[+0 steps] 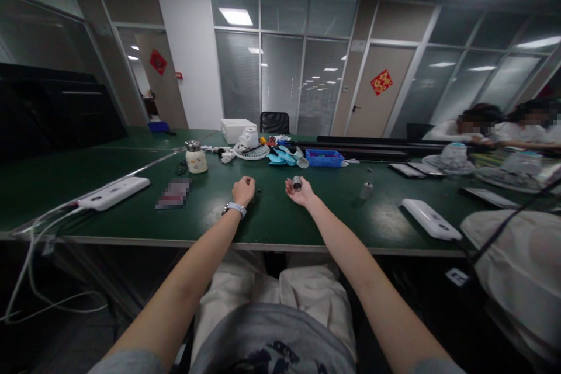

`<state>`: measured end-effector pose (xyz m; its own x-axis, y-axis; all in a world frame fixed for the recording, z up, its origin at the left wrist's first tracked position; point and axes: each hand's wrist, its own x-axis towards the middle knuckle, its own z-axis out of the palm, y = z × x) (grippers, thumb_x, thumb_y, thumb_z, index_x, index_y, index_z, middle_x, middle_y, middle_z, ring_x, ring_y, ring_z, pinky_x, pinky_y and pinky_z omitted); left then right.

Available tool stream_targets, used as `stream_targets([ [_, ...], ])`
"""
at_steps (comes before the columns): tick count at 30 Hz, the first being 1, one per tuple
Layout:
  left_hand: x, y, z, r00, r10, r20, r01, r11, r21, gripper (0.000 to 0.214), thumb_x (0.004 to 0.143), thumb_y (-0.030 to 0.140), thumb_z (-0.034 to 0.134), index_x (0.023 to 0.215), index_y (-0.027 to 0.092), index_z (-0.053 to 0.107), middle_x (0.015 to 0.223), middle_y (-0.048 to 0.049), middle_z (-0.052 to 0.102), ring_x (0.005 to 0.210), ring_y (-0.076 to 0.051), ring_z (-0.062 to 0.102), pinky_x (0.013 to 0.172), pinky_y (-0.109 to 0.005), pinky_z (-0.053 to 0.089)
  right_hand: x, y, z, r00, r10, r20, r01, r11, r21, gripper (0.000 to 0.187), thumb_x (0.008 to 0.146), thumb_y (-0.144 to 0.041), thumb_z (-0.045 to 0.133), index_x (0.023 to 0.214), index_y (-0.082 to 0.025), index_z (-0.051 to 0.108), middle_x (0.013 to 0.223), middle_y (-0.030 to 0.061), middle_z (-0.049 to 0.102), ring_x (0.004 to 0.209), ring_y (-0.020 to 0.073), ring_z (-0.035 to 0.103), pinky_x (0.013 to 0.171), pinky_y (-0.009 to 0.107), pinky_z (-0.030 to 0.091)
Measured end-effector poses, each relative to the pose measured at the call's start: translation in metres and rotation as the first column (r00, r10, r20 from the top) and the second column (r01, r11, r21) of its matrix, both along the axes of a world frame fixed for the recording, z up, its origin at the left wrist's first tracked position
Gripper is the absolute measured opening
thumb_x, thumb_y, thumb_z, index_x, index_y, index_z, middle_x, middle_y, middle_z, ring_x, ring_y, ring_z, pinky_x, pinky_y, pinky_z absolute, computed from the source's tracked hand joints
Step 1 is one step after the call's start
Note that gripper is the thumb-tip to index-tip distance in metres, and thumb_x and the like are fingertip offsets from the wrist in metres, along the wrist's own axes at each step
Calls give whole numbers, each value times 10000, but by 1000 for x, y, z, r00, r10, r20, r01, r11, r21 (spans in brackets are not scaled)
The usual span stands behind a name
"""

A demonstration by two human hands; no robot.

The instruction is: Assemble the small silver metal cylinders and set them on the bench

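Palm up, my right hand [302, 193] has its fingers curled round a small metal cylinder [297, 183] with a dark end facing me. Over the green table, my left hand [243, 191] is closed, its fingers bent in; whatever they hold, if anything, is hidden. Just right of its fingers lies a tiny dark piece [258, 190]. A second silver metal cylinder [367, 189] stands on the table to the right of my right hand.
Beyond my hands are light-blue fan blades [284, 156], a white fan grille [252, 152], a blue bin [324, 158] and a white box [238, 130]. A cream bottle [196, 158] stands left. White power strips [114, 194] lie on both sides. People sit at far right.
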<state>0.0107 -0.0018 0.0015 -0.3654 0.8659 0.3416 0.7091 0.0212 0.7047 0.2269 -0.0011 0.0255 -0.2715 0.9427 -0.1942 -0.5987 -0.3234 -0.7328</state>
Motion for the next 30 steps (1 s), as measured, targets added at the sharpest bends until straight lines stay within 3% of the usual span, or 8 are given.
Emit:
stream_targets([
  [4,-1,3,-2,1000,6,7,-6,1000,-10,303,866,384,444,1016,220,650,955,-79,705,937,-219,621,825,-315,438,-2,-3,0,996,1,-86,-7,997,-76,492,984,-442,96,934,-190,516,844,86,704,712,158,666,603,263,505],
  [11,-1,3,-3,1000,4,0,-4,1000,1,297,864,396,440,1004,218,632,951,-86,697,939,-235,620,806,-324,437,0,-12,4,952,152,-266,-146,988,44,507,979,-448,116,1075,-209,553,1040,58,702,911,147,663,743,298,515],
  [15,-2,4,-5,1000,-1,17,0,1000,15,292,862,398,447,1016,214,614,941,-87,697,932,-238,624,801,-328,438,3,-15,7,905,205,-373,-176,978,109,461,982,-436,183,1103,-214,568,1003,40,709,889,139,665,820,333,506],
  [19,-3,5,-6,1000,-5,20,5,1000,17,284,862,403,449,1008,216,606,944,-85,697,932,-238,625,802,-330,438,3,-15,10,927,206,-315,-182,978,106,301,943,-440,405,1054,-228,587,900,-2,713,781,132,666,774,325,518],
  [23,-2,3,-5,1000,-7,10,7,1000,6,270,859,403,451,985,220,604,936,-82,697,926,-240,626,801,-332,437,-1,-15,10,971,140,-194,-121,987,106,101,905,-256,513,970,-248,590,918,-37,713,818,119,665,706,271,516],
  [30,-1,1,-2,1000,-8,1,8,1000,-11,255,853,389,460,977,222,609,948,-83,698,930,-233,627,808,-325,438,-5,-19,10,999,43,-29,-39,991,130,164,846,-115,554,889,-271,584,893,-85,704,855,79,658,760,250,486],
])
